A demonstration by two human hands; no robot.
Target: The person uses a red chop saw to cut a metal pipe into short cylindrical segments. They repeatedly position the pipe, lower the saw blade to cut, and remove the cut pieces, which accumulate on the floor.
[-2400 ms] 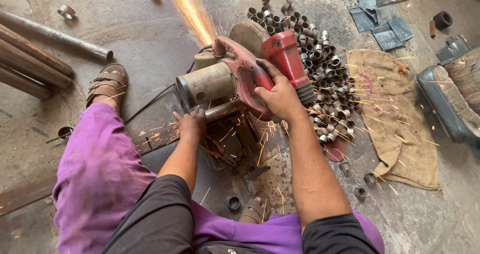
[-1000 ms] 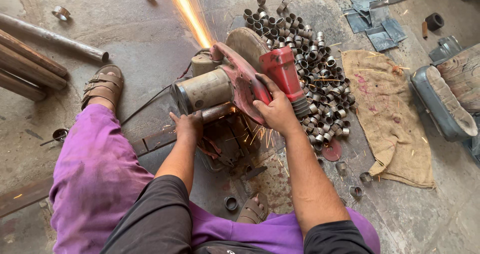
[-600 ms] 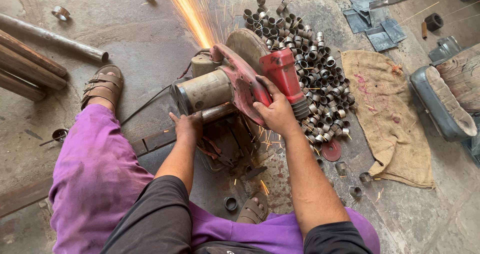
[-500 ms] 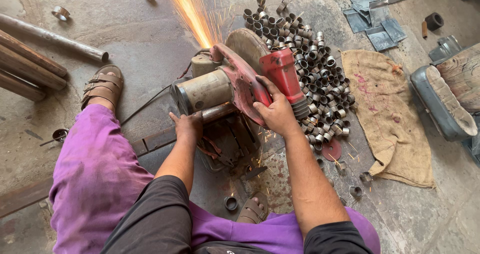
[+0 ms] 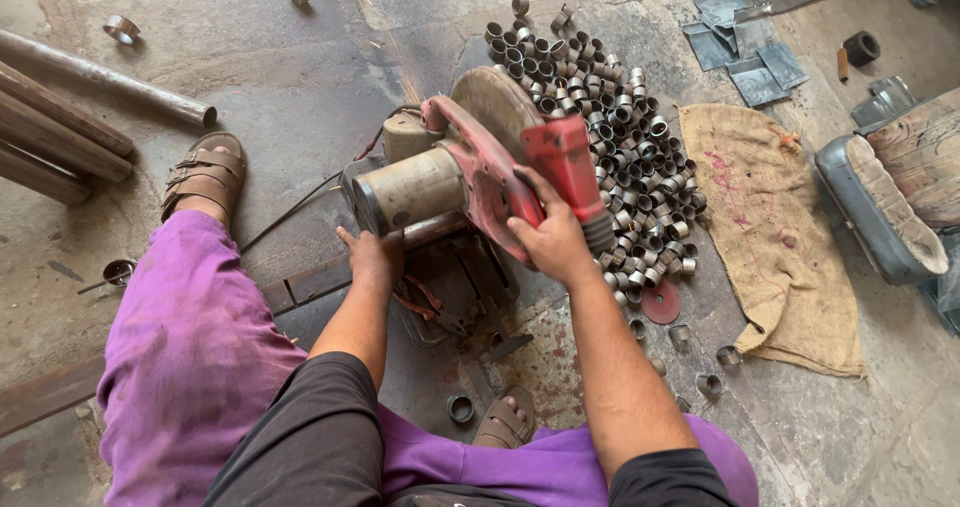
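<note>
From the head camera, a stained concrete floor carries a red chop saw. The right hand is wrapped around its handle; the left hand grips the pipe beneath it. A heap of cut rings lies beside burlap sacking.

Our purple trousers, loose and creased, are smudged with grey dust over both legs. Our dark grey short sleeves end above the elbow, leaving our forearms bare down to our left hand and right hand, neither gloved. On our feet are brown strapped sandals, open at the toes, the second partly hidden by a trouser leg.
</note>
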